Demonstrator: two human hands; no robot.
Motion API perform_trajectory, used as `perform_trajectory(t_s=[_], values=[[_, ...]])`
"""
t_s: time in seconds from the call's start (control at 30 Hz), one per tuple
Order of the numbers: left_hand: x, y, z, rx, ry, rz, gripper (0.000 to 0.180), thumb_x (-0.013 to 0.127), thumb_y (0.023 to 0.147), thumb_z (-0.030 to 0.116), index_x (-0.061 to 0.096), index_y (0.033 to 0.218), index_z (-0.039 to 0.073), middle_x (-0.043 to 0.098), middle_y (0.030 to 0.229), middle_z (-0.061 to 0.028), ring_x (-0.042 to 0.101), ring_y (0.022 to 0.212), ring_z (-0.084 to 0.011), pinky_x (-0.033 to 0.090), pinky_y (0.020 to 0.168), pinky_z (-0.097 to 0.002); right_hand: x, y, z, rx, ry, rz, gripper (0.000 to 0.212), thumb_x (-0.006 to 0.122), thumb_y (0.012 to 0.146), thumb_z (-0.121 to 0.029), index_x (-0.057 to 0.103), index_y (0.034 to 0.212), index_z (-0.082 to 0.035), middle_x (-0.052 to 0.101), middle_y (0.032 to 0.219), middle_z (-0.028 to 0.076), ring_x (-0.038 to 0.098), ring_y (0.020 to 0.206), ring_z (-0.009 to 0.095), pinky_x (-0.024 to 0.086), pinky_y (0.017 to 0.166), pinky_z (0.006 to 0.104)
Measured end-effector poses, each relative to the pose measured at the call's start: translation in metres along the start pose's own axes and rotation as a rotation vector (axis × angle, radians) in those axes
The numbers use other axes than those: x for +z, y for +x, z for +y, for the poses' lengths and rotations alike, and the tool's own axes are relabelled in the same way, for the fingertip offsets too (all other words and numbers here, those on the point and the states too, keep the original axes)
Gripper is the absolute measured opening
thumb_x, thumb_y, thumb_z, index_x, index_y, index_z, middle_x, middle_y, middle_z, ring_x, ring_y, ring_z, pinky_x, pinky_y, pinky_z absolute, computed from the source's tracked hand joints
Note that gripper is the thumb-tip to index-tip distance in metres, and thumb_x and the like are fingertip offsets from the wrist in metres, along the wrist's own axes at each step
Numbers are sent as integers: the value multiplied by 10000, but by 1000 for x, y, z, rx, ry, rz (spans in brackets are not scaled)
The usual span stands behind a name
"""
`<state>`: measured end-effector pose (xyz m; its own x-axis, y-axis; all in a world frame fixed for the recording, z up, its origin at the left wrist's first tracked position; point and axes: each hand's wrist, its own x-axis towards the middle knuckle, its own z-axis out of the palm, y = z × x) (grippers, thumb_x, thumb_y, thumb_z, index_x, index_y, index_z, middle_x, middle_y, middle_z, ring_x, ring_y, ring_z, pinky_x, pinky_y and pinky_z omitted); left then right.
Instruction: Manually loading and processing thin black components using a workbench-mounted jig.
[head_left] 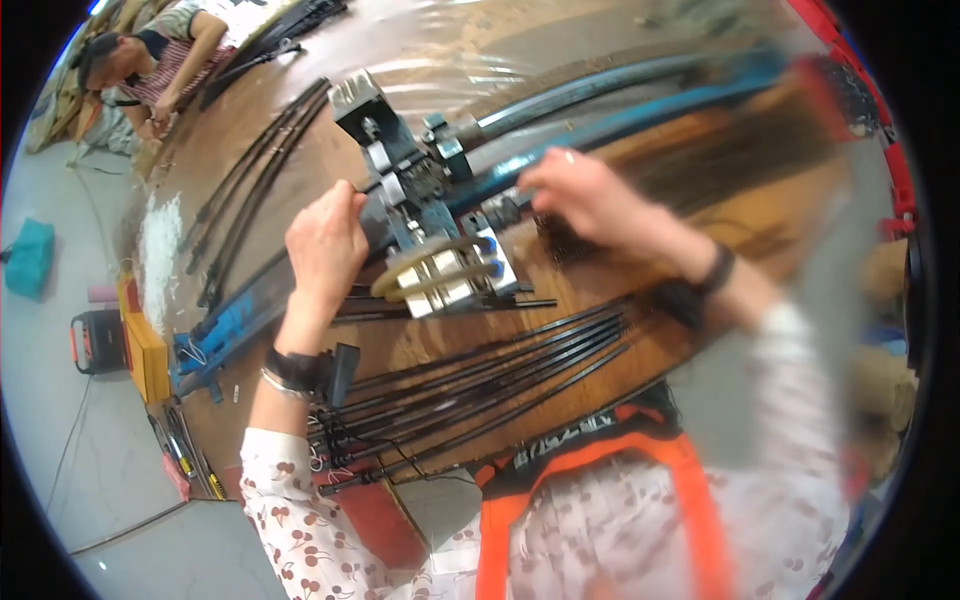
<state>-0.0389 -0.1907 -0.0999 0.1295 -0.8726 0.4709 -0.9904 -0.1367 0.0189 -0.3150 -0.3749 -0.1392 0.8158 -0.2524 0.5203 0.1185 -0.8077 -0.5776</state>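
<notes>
Centrally, metal fixture [432, 212], between left grip [328, 240], right grip [588, 198]

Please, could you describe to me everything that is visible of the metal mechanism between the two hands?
The metal mechanism is an assembly of dark and bright parts, with a boxy block at its far end. At its near end, yellowish hoses curve across silver blocks with blue fittings. It sits slantwise across the blue bar over the brown table, between the left hand and the right hand. Whether either hand touches it, and whether it is running, I cannot tell.
</notes>
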Motion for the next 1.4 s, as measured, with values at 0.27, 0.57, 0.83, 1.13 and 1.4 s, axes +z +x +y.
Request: perform_trajectory(t_s=[0.27,0.57,0.83,1.13,1.4], values=[[-10,-32,-103,241,255,83,95,642,891,162,618,978,132,591,829,-34,611,765,-221,475,636,-370,-8,-54,-30,-139,-506,-329,283,763,688,-205,571,868,-99,582,856,65,571,851,271,448,757,412],[-6,-137,63,200,-28,-201,177,694,794,248,643,921,136,579,935,-26,556,949,-230,418,856,-400,-3,-56,-29,-162,-541,-445,111,615,748,-83,530,821,-81,539,806,101,564,780,281,489,712,399],[9,-126,63,254,-131,-480,251,541,852,99,618,1091,87,591,964,-88,579,899,-264,501,783,-370,-16,-59,-38,132,-388,-450,244,590,803,-56,629,1043,-68,648,948,163,638,910,364,539,758,455],[-23,-118,110,91,-177,-390,664,647,817,104,528,1405,389,522,829,-94,582,687,-263,507,509,-370,-7,-84,-49,170,60,-214,215,761,838,-225,749,1003,-88,633,769,88,578,724,270,470,662,383],[-41,-93,145,167,-399,-321,381,643,842,-12,586,1217,28,536,847,-107,599,772,-289,514,573,-381,0,-101,-55,132,43,258,264,815,752,-194,768,993,-96,561,672,14,491,667,192,426,630,324]])
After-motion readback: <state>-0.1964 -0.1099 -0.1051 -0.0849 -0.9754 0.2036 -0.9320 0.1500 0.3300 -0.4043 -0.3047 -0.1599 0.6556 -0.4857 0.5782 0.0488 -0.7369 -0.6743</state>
